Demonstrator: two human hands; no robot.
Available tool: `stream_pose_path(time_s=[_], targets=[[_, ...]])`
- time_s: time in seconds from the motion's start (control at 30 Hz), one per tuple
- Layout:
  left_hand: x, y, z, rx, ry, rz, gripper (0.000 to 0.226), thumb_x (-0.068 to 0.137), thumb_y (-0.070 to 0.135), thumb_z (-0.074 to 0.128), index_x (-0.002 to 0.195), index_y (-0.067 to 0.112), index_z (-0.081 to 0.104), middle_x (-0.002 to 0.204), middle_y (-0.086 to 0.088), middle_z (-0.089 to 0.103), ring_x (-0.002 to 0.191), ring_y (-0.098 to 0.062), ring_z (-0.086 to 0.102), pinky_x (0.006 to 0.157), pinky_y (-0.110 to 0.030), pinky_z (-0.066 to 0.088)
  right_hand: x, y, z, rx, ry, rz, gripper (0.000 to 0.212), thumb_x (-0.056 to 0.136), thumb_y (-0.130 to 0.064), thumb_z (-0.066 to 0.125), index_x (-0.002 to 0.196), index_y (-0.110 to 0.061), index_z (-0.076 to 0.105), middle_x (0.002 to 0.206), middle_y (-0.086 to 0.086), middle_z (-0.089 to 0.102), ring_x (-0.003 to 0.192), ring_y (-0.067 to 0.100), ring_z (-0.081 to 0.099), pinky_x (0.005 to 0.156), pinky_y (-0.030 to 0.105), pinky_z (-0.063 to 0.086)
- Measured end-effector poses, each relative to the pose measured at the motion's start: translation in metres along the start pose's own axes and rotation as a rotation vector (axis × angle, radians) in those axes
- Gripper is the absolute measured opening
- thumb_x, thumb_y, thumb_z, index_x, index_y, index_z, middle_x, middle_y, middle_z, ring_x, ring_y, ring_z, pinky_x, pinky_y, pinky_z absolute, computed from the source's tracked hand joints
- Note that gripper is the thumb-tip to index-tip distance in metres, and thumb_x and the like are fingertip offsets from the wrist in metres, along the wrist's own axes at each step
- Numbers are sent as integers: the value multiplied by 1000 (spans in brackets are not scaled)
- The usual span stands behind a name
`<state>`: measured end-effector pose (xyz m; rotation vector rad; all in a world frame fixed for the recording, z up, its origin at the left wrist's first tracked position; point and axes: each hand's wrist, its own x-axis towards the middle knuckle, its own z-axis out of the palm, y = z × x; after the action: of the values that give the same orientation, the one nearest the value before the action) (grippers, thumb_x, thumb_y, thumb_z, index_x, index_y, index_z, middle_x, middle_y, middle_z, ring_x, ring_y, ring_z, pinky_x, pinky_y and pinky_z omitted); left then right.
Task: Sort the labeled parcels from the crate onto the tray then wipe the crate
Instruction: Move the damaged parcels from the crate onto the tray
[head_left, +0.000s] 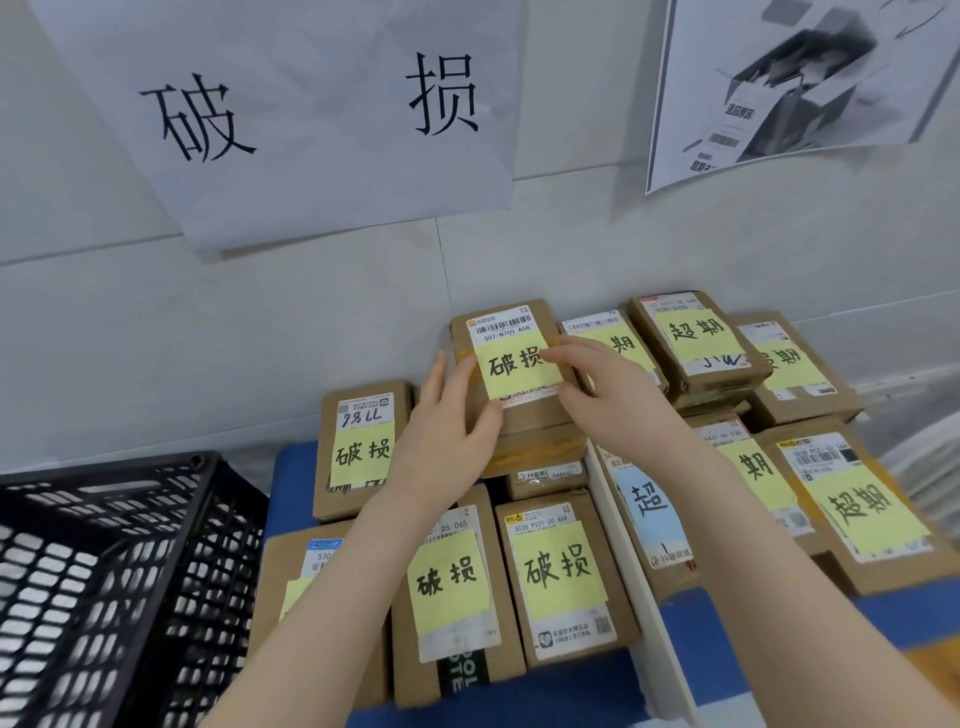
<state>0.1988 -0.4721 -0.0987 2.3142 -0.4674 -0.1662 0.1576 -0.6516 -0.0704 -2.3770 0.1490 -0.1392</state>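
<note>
Black crate (104, 582) at far left, beside blue tray (571, 691). Left hand (447, 421) clasped on left edge of top parcel (519, 384), yellow-labeled 破损, stacked on other boxes at tray's back. Right hand (608, 395) clasped on its right edge. Further right, parcels labeled 超期 (857, 509).

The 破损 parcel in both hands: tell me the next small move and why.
Probably lower the parcel and let go. Left hand and right hand hold its sides above another box, among 破损-labelled parcels left of the white divider.
</note>
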Motion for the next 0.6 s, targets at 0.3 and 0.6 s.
stream_pose_path(time_s=[0.3, 0.6], targets=[[-41, 14, -12, 120, 92, -24, 59, 96, 48, 37, 149, 35, 13, 160, 10, 3, 145, -15, 13, 107, -37, 29, -35, -32, -14, 52, 4, -132, 41, 96, -14, 46, 134, -27, 52, 147, -11, 40, 137, 4, 30, 101, 14, 20], [-126, -13, -55, 272, 219, -205, 59, 95, 45, 38, 149, 37, 14, 159, 13, 2, 143, -17, 15, 102, -40, 35, -60, -95, 48, 152, -168, -261, 40, 94, -12, 47, 128, -31, 55, 136, -14, 47, 102, 2, 54, 92, 20, 39]])
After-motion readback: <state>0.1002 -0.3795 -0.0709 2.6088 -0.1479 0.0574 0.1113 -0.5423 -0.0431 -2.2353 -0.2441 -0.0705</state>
